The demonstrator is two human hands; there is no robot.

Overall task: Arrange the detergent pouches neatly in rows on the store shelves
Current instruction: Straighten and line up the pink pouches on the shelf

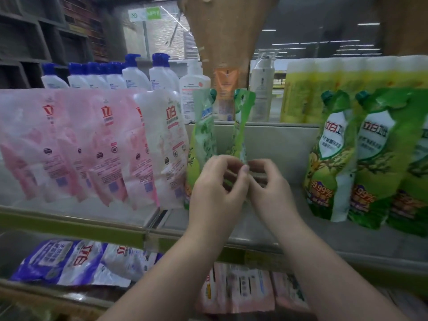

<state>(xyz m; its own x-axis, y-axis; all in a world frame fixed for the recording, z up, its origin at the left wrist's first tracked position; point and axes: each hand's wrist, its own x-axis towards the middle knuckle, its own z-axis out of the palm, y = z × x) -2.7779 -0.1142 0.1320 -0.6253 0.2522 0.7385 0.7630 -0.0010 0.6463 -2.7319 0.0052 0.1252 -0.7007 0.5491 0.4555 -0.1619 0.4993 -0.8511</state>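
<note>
Left hand: our left hand (216, 179) has fingers curled, pinching the edge-on green pouch (239, 126) low down, apparently to steady it.
Right hand: our right hand (269, 181), likewise curled, pinches the same pouch.
Pouch: upright on the shelf (266, 228), in the gap between the pink pouches (92, 144) and green row (370, 154).
Purpose: likely squaring it into line.

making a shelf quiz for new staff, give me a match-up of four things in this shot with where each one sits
Things:
1. pink pouches
2. purple pouches
3. blue-capped bottles
4. upright green pouches facing forward

Places:
A. lower shelf, lying flat
B. right end of the middle shelf
C. back row, upper left
D. left part of the middle shelf

Pairs: 1-D, 2-A, 3-C, 4-B
</note>
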